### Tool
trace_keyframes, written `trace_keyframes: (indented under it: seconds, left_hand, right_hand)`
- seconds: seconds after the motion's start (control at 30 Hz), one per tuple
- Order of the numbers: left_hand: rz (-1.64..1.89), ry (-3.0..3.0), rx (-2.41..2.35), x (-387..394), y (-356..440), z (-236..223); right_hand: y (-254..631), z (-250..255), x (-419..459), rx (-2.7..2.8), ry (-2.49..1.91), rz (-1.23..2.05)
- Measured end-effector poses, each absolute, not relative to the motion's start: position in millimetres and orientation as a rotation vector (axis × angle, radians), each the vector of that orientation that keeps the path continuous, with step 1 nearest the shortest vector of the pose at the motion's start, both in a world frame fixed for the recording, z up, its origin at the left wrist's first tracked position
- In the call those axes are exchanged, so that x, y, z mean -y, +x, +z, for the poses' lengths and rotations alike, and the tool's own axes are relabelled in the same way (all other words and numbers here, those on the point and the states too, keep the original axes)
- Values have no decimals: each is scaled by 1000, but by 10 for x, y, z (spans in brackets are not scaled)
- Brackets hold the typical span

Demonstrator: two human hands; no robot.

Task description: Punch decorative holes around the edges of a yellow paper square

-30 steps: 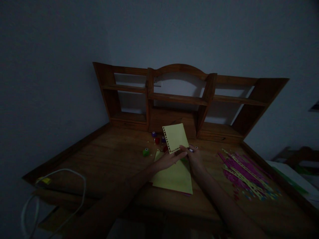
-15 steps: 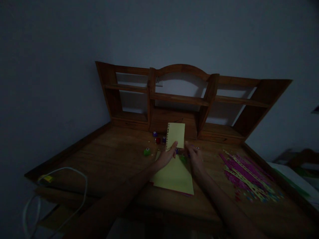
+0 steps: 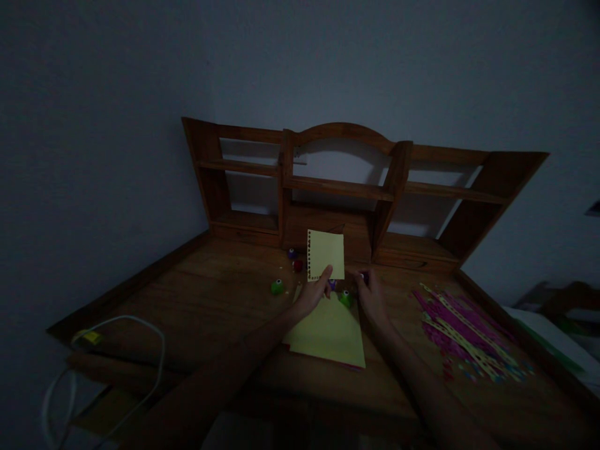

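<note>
My left hand (image 3: 316, 295) pinches the lower part of a small pale yellow paper (image 3: 327, 253), thumb on top. Small cut-outs run down its left edge and along part of its bottom edge. To the right, my right hand (image 3: 372, 294) has its fingers closed around a small purple craft punch (image 3: 364, 276), apart from the paper. Beneath the hands lies a stack of larger yellow sheets (image 3: 328, 331), with red showing at its edge. A green craft punch (image 3: 345, 299) rests at the stack's top, and another purple punch (image 3: 332, 285) is partly hidden by my left hand.
Left of the paper stand a green punch (image 3: 277, 287), a red punch (image 3: 297, 266) and a purple punch (image 3: 291, 253). Punched pink and yellow strips (image 3: 462, 328) lie at right. A wooden shelf (image 3: 337, 184) borders the desk's back; a white cable (image 3: 162, 340) loops at left.
The small paper has shifted slightly left and turned a little in my left hand. My right hand has moved from beside the paper's edge onto the purple punch.
</note>
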State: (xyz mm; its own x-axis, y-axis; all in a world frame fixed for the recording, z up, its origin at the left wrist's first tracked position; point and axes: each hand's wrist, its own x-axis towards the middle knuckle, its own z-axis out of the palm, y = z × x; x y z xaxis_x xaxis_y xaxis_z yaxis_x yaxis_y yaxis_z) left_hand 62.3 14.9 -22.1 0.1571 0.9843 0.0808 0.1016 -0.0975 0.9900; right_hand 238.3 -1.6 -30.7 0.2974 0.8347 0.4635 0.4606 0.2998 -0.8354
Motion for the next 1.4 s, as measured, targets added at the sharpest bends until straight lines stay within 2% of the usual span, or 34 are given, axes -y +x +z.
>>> trace_keyframes:
  seconds: [0.27, 0.63, 1.17, 1.4]
  left_hand:
    - [1278, 1211, -1229, -208, 580, -136]
    - [1234, 1303, -1126, -254, 578, -242]
    - [1346, 1128, -1050, -353, 560, -229]
    - [1270, 1079, -973, -328, 578, -191]
  right_hand:
    - [2367, -311, -1, 1600, -1435, 129]
    - [2345, -312, 25, 1724, -1409, 269]
    - [2304, -172, 74, 1717, -1420, 45]
    - [2413, -162, 145, 2110, -1484, 147]
